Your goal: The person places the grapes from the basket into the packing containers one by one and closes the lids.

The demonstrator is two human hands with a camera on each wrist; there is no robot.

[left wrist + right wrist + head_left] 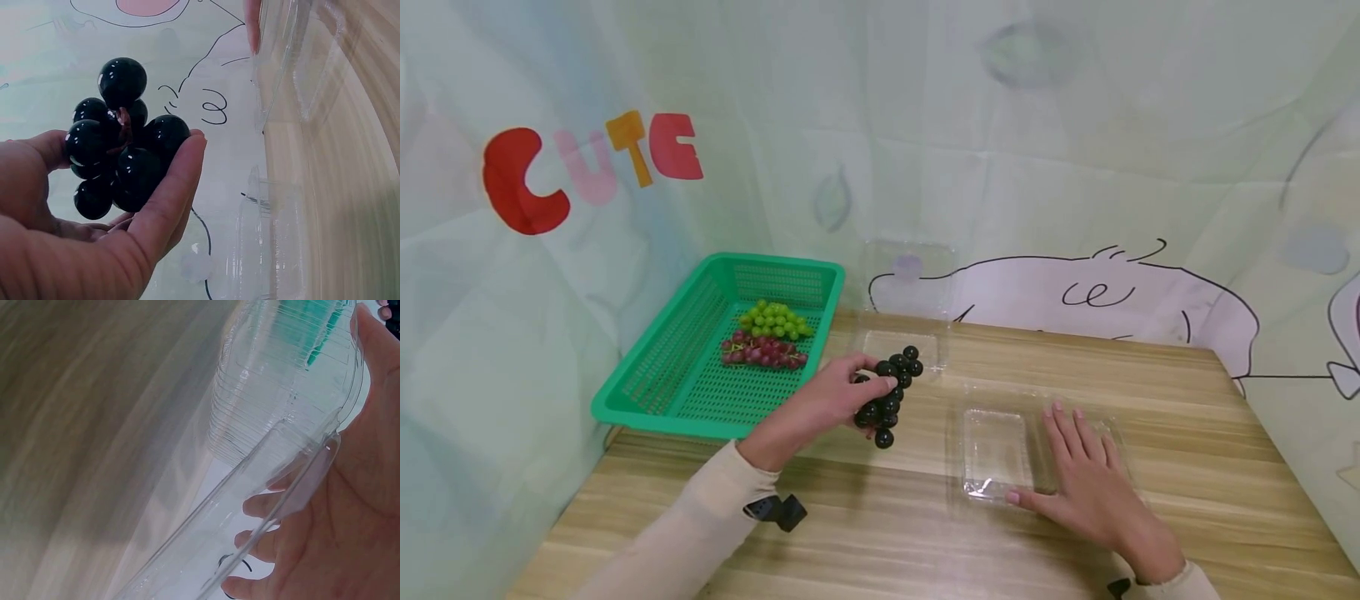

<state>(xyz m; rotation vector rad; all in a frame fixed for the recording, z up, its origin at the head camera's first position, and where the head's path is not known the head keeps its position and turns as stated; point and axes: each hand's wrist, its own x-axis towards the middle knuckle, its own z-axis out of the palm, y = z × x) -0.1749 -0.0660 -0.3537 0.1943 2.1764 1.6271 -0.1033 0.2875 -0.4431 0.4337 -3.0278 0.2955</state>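
A bunch of shiny black grapes (pixel 889 408) is held up over the table in my left hand (pixel 831 396), thumb on the near side. The left wrist view shows the fingers curled round the grapes (pixel 140 172), with a short brown stem among them. To the right lies a clear plastic clamshell box (pixel 994 454) with its lid folded open. My right hand (pixel 1093 492) lies over its right part, fingers spread and nearly straight. In the right wrist view the palm faces the transparent box (pixel 275 381), with the thumb along its edge.
A green plastic basket (pixel 700 400) stands at the left, holding green grapes (pixel 775 320) and red grapes (pixel 763 351). Another clear open box (pixel 902 343) stands at the back, its lid upright by the printed curtain (pixel 1037 192). Everything sits on a wooden table (pixel 895 533).
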